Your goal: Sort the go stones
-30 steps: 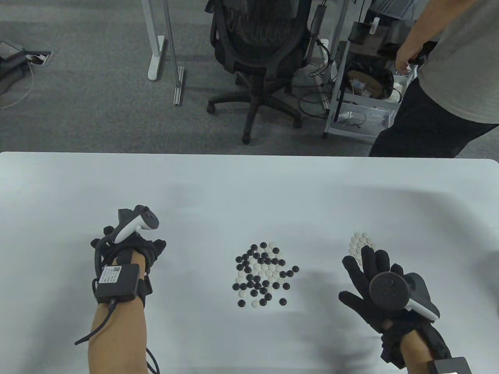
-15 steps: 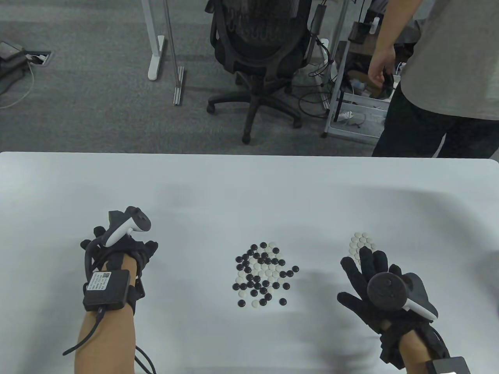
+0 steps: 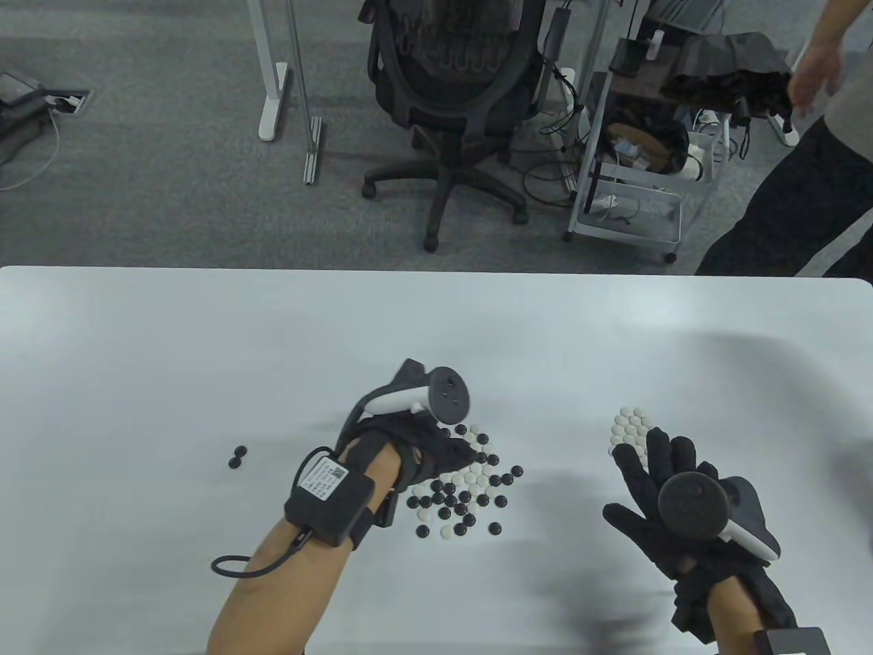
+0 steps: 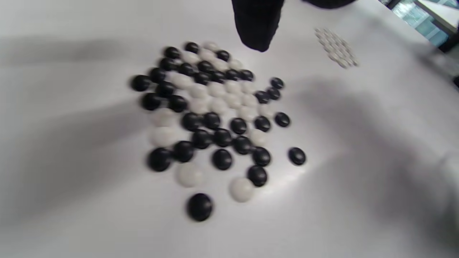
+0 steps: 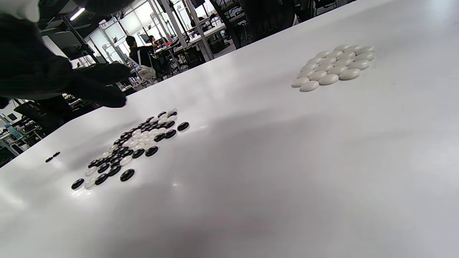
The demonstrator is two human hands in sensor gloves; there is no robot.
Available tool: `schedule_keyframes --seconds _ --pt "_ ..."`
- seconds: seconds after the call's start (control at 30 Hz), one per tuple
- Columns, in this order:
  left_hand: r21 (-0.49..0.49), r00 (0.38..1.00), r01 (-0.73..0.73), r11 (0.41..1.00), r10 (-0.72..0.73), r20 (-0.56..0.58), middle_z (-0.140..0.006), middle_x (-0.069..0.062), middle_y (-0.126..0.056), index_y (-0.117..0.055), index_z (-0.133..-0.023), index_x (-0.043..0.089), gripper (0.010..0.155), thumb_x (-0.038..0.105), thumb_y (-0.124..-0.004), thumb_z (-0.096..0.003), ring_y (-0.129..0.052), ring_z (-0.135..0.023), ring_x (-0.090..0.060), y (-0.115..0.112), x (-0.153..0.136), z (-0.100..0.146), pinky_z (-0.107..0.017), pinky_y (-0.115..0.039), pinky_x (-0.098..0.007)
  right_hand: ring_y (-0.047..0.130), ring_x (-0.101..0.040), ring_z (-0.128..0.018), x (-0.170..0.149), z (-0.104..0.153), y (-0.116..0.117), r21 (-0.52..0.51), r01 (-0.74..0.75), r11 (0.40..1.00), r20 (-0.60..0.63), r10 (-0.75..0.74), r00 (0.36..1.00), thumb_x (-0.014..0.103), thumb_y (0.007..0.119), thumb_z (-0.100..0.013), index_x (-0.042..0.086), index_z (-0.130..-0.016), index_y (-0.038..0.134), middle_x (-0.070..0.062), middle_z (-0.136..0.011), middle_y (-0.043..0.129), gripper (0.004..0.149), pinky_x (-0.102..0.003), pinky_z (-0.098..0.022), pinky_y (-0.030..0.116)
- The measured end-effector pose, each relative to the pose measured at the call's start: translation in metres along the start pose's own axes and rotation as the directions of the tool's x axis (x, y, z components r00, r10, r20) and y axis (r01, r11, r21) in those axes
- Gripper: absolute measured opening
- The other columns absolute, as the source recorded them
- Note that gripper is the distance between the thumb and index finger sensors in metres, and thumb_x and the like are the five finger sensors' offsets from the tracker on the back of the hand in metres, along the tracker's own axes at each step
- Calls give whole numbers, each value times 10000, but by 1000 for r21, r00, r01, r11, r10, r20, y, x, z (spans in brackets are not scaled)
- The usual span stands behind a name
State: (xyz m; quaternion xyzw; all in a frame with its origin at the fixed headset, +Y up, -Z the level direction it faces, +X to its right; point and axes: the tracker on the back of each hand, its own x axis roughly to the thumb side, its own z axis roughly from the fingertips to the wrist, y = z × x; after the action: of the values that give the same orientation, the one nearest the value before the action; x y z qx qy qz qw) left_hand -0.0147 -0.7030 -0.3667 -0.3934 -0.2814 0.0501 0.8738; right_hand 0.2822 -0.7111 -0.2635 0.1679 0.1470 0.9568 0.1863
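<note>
Your left hand (image 3: pixel 430 447) sits over the mixed stone pile (image 3: pixel 470 492); its grip is hidden, can't tell. Your right hand (image 3: pixel 672 491) is spread flat, holding nothing, by the white stones (image 3: pixel 631 426). Two black stones (image 3: pixel 237 457) lie apart, left on the counter (image 3: pixel 136 341).

Grey carpet (image 3: pixel 170 191), black office chair (image 3: pixel 453 89), wire cart (image 3: pixel 631 205) — cluttered, seemingly.

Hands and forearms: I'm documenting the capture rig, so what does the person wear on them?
Both the left hand and right hand wear black fabric gloves. Each back carries a white-and-dark-grey tracker with a round face. A black box bearing a white label with a code sits strapped on the left wrist, trailing a black cable. The forearms are uncovered.
</note>
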Motion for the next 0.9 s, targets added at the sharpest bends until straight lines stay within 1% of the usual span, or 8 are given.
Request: schedule_keyframes --seconds 0.17,0.33,0.4,0.5,0.57,0.67,0.8,0.9 --pt "-73 999 43 996 -45 -19 -1154 -280 104 -480 -1182 291 665 497 -405 -555 167 -924 -570 -8 29 -40 -556 16 -832 -124 -594 -866 0 0 0 -2 0 1000 -2 0 1000 539 501 -554 122 -1131 140 -317 -1043 -97 799 -808 -509 31" --pt "-134 993 78 988 -88 -74 -1138 -257 141 -455 -1182 314 658 495 -400 -551 195 -916 -553 -12 33 -65 -555 36 -828 -121 -594 -868 -1 1 -1 0 1 1000 -1 -1 1000 539 501 -554 122 -1130 139 -316 -1043 -99 799 -810 -510 33" --pt "-134 990 96 986 -109 -91 -1130 -251 154 -425 -1175 337 647 496 -396 -548 204 -913 -546 -12 32 -72 -558 41 -826 -122 -595 -868 -1 1 -1 -2 1 1000 -1 -1 1000 539 502 -554 123 -1129 140 -316 -1043 -99 797 -811 -510 34" --pt "-116 993 38 993 -50 -104 -1124 -235 172 -408 -1174 352 645 499 -396 -546 223 -910 -534 -6 30 -82 -561 56 -822 -123 -595 -868 0 2 -1 -6 -11 1000 0 11 1000 539 502 -554 121 -1131 138 -316 -1043 -100 800 -811 -510 33" --pt "-92 987 36 995 -50 -150 -1121 -224 186 -384 -1174 363 649 507 -393 -542 237 -910 -526 1 26 -89 -566 65 -819 -123 -595 -868 1 2 -1 -5 -8 1000 6 9 1000 539 501 -554 121 -1131 138 -315 -1043 -101 799 -812 -510 33" --pt "-54 974 -38 998 24 -226 -1115 -207 219 -366 -1172 368 649 512 -388 -540 254 -911 -516 13 13 -98 -573 76 -815 -122 -595 -869 2 1 0 2 -13 1000 7 13 1000 540 501 -554 120 -1131 138 -316 -1043 -99 800 -812 -510 34" --pt "12 948 -104 994 103 -301 -1113 -203 233 -370 -1169 364 649 518 -377 -539 262 -910 -517 22 -6 -100 -573 78 -815 -122 -595 -869 2 2 0 3 -11 1000 6 11 1000 540 501 -554 120 -1132 140 -315 -1044 -99 801 -812 -510 33" --pt "57 932 -133 990 144 -334 -1114 -212 230 -412 -1174 340 657 513 -369 -541 246 -916 -532 28 -25 -93 -566 69 -822 -122 -594 -871 1 3 -2 5 -13 1000 3 13 1000 539 502 -554 124 -1130 144 -314 -1045 -97 796 -812 -511 32"
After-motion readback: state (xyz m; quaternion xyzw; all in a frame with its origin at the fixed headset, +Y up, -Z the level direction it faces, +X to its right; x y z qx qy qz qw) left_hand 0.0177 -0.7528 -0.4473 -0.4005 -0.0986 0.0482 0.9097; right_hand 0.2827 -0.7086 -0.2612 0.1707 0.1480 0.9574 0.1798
